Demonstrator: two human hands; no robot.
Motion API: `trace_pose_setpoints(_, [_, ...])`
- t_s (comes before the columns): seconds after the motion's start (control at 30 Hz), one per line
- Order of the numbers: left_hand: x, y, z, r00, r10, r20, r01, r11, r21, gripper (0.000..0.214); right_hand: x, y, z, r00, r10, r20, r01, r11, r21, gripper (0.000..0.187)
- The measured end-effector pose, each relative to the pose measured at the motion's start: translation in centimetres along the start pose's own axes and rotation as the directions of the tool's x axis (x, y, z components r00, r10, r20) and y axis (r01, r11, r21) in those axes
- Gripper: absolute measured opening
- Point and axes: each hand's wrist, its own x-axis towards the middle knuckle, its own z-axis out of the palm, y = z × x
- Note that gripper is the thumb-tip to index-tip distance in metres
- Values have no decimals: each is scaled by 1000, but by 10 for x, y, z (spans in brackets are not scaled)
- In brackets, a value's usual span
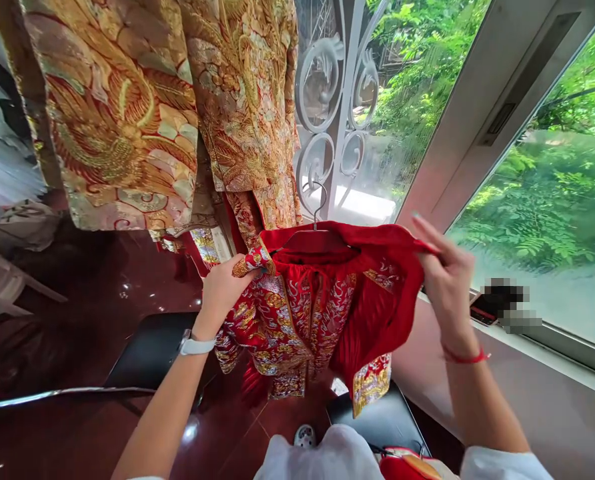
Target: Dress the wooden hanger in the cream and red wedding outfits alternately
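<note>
A red jacket (267, 313) with gold and silver embroidery hangs before me, its front spread apart. My left hand (230, 287) is closed on the jacket's embroidered edge near the shoulder. On the other side, my right hand (445, 277) pinches the plain red lining, with the index finger sticking out. Between the hands, a dark hanger (310, 241) with a metal hook shows inside the neckline. Under the jacket hangs a red pleated, embroidered garment (311, 287) with a small tie at its top.
Gold embroidered garments (122, 127) hang at upper left. A black chair seat (147, 350) stands left, another black seat (390, 417) below right. A windowsill (517, 353) with a blurred object runs along the right. White scroll ironwork (322, 87) stands by the window.
</note>
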Motion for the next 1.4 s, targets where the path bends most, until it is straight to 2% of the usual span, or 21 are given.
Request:
trace_pose_setpoints(0.03, [-2, 2, 0, 1000, -15, -17, 15, 1000, 11, 36, -21, -8, 9, 998, -54, 22, 56, 997, -54, 50])
trace_pose_setpoints(0.1, [-3, 3, 1, 999, -29, -35, 29, 999, 13, 36, -63, -10, 34, 977, -60, 203, 116, 954, -275, 53])
trace_pose_setpoints(0.13, [-2, 3, 2, 999, -23, -32, 23, 1000, 3, 37, -79, -4, 46, 977, -26, 214, 109, 916, -385, 56])
trace_pose_setpoints(0.2, [1, 2, 1, 1000, 6, -6, -7, 1000, -28, 39, -93, 16, 61, 964, -16, 264, 136, 887, -442, 61])
trace_pose_setpoints(0.3, [5, -3, 3, 998, 57, 29, -55, 997, -61, 40, -72, 60, 56, 970, -88, 226, 171, 910, -378, 66])
trace_pose_setpoints(0.4, [8, -6, 8, 997, 71, 23, -69, 995, -69, 42, -45, 105, 37, 993, -94, 68, 114, 893, -435, 51])
trace_pose_setpoints(0.53, [4, -1, 11, 999, 53, 1, -52, 997, -61, 43, -30, 137, 25, 985, 14, 172, 41, 949, -313, 46])
trace_pose_setpoints(0.63, [-7, 9, 8, 1000, -3, -6, 2, 1000, -28, 40, -19, 129, 7, 980, 31, 196, 41, 933, -357, 43])
trace_pose_setpoints(0.7, [-19, 18, 5, 999, -49, -22, 49, 999, 0, 40, -15, 108, -10, 992, -27, 124, 78, 899, -431, 42])
trace_pose_setpoints(0.77, [-30, 26, 5, 995, -90, -42, 92, 995, 28, 40, -27, 83, -17, 995, -102, -3, 89, 880, -467, 43])
trace_pose_setpoints(0.83, [-37, 31, 7, 992, -116, -55, 119, 992, 42, 41, -59, 60, -4, 984, -161, -76, 111, 887, -447, 44])
trace_pose_setpoints(0.87, [-38, 32, 9, 990, -125, -59, 127, 991, 41, 41, -80, 52, 10, 986, -160, -50, 124, 893, -432, 44])
trace_pose_setpoints(0.9, [-38, 33, 11, 990, -130, -57, 132, 991, 34, 41, -102, 47, 27, 987, -153, 46, 158, 893, -422, 45])
trace_pose_setpoints(0.97, [-34, 30, 14, 991, -128, -41, 129, 992, 12, 41, -140, 46, 61, 967, -44, 251, 148, 898, -414, 53])
trace_pose_setpoints(1.07, [-26, 22, 18, 998, -64, 1, 63, 996, -66, 37, -163, 56, 89, 935, 82, 345, 74, 907, -414, 56])
trace_pose_setpoints(1.1, [-26, 19, 20, 1000, -19, -16, 17, 995, -101, 37, -163, 61, 90, 939, 92, 333, 53, 913, -404, 56])
trace_pose_setpoints(1.17, [-31, 15, 27, 986, 39, -162, -62, 988, -139, 44, -159, 68, 85, 951, 81, 298, 38, 926, -374, 55])
trace_pose_setpoints(1.27, [-53, 17, 48, 894, -26, -448, -24, 994, -105, 56, -156, 76, 75, 959, 47, 280, 57, 935, -351, 54])
trace_pose_setpoints(1.3, [-61, 20, 58, 880, -45, -473, -1, 995, -96, 58, -157, 78, 75, 962, 42, 271, 61, 932, -358, 53])
trace_pose_setpoints(1.33, [-67, 24, 68, 888, -48, -457, 6, 996, -93, 59, -159, 80, 76, 965, 40, 260, 62, 926, -372, 53])
trace_pose_setpoints(1.4, [-75, 34, 86, 931, -31, -365, -7, 995, -103, 59, -161, 82, 81, 969, 38, 245, 68, 909, -410, 53])
